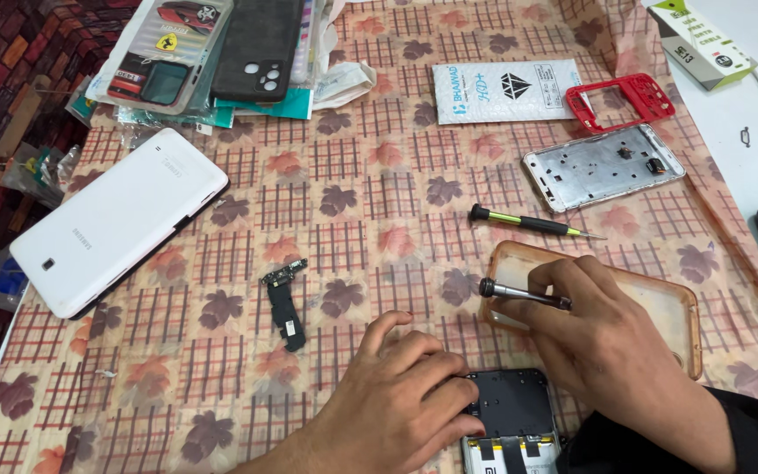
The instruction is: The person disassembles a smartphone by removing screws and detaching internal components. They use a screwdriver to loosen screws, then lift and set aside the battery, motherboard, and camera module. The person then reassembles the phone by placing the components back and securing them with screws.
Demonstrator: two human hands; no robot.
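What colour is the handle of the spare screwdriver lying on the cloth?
Black with yellow-green stripes on the screwdriver, seen in the head view, above the right hand.
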